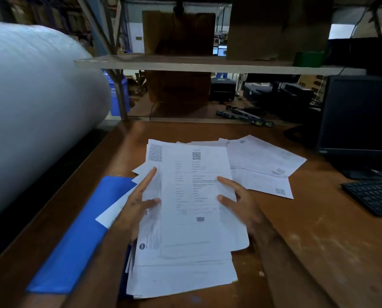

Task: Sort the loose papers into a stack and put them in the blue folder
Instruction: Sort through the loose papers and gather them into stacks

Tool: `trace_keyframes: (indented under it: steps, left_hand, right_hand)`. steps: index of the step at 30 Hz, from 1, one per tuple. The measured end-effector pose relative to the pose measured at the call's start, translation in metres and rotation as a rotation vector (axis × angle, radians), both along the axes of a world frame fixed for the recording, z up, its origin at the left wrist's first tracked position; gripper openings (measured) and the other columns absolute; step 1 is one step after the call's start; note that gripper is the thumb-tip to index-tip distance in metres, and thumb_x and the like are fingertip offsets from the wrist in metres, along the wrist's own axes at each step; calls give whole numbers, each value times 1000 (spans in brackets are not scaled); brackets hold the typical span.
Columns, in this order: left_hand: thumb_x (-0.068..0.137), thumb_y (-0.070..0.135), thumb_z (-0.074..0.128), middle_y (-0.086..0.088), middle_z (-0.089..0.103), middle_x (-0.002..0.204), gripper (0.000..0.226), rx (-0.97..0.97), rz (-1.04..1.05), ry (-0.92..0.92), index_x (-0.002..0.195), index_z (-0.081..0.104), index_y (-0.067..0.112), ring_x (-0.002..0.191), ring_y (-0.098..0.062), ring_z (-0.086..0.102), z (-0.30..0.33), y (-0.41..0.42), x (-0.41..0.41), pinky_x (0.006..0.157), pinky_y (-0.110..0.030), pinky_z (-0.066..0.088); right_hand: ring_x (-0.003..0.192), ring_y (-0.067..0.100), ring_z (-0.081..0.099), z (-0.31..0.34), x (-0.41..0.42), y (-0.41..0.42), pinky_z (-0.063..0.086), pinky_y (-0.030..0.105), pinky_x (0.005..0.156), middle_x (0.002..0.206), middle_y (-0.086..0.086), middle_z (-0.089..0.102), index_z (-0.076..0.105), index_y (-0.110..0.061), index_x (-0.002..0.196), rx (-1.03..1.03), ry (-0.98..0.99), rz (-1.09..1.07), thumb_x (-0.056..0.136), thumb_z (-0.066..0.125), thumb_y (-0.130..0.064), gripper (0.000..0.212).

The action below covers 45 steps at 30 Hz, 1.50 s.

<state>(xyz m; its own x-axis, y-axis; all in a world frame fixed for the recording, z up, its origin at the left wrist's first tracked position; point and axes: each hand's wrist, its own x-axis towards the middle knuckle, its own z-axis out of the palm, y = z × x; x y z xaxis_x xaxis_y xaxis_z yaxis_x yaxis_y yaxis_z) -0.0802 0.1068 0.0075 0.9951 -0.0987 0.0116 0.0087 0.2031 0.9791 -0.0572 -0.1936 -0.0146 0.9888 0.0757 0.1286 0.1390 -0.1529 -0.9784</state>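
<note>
Lying at the centre of the surface (319,241), the gathered papers (185,252) form a rough pile whose long axis runs from about six o'clock up to twelve, printed tops and QR codes pointing away from the person. The edges are not yet flush: lower sheets stick out at the near end and fan toward nine o'clock. The top sheet (194,196) sits between both hands, which probably steady it so it can be squared onto the pile. The left hand (139,203) rests on the pile's nine o'clock edge, fingers spread and straight, touching the paper rather than pinching it. The right hand (239,196) mirrors it at the three o'clock edge, fingers extended onto the sheet; whether its thumb is tucked under the paper cannot be told.

Loose sheets (263,170) remain at roughly two o'clock from the pile, skewed at an angle and overlapping one another, so the sorting looks partly done.

The blue folder (74,241) lies at eight o'clock, partly beneath the pile, its long axis slanting from seven toward one o'clock, presumably kept close to receive the stack.

Farther out, a keyboard (372,196) and monitor (359,114) sit at three o'clock, and a large white roll (36,96) fills ten o'clock.
</note>
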Motion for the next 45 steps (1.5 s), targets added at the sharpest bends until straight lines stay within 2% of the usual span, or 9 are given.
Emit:
trace_keyframes:
  steps: [3, 6, 12, 16, 22, 32, 36, 40, 45]
  left_hand:
    - [99, 43, 58, 16, 49, 154, 54, -6, -55, -37, 149, 41, 52, 139, -23, 52, 0, -6, -2, 112, -57, 43]
    - [96, 56, 59, 25, 39, 158, 56, 217, -44, -107, 149, 40, 54, 147, -12, 38, 1, -12, 1, 119, -51, 37]
    - [95, -2, 65, 19, 61, 139, 46, 264, -14, -86, 122, 75, 34, 134, -14, 52, -7, -7, 9, 99, -20, 52]
    - [90, -13, 62, 14, 70, 129, 47, 101, 34, -5, 117, 78, 23, 125, -21, 62, -6, 7, 14, 106, -46, 51]
    - [89, -13, 62, 6, 68, 133, 49, 78, 104, 7, 113, 79, 25, 123, -27, 63, -14, 18, 25, 94, -44, 57]
    - [86, -16, 62, 13, 71, 124, 45, 89, 152, 7, 110, 79, 19, 110, -9, 66, -1, 10, 54, 67, -16, 59]
    - [85, -13, 66, 14, 72, 124, 46, 174, 136, -58, 111, 79, 22, 113, 1, 64, -2, 7, 78, 79, -17, 57]
    - [85, -14, 64, 8, 68, 131, 45, 177, 142, -70, 114, 77, 18, 109, 6, 63, -2, 4, 95, 72, -13, 55]
    - [86, -17, 59, 3, 67, 133, 47, 95, 163, -11, 117, 75, 15, 115, -9, 62, -5, 14, 92, 62, -5, 52]
  right_hand:
    - [117, 13, 67, 2, -1, 10, 59, 32, 90, 134, -10, 66, 69, -33, 129, 175, 131, 94, 94, 68, -1, 47]
    - [115, 12, 69, 1, -1, 21, 59, 27, 86, 130, -8, 69, 72, -27, 126, 212, 146, 96, 94, 67, 3, 44]
    - [118, 1, 63, 3, 7, 39, 54, 22, 97, 130, -14, 67, 72, -23, 124, 59, -26, 36, 94, 70, -6, 35]
    - [109, 5, 61, 5, 31, 19, 47, 19, 90, 127, -11, 65, 68, -24, 120, -331, -110, -89, 97, 68, -26, 23]
    - [146, 22, 35, -8, 87, -29, 33, 41, 119, 158, 2, 42, 49, -19, 145, -897, 19, -150, 95, 59, -55, 63]
    - [157, 30, 4, 14, 177, -64, 19, 54, 122, 171, 6, 7, 21, -19, 160, -1120, 208, -279, 94, 50, -69, 87]
    - [157, 33, 1, 8, 212, -74, 12, 62, 121, 171, 4, 0, 9, -30, 162, -1113, 309, -356, 85, 42, -84, 100]
    - [156, 37, 0, -5, 218, -65, 1, 73, 117, 171, -1, 1, 6, -41, 161, -1145, 378, -279, 81, 30, -91, 96]
    - [152, 24, 18, -10, 132, -39, 5, 74, 115, 162, -6, 24, 20, -46, 157, -1081, 121, -85, 89, 39, -81, 80]
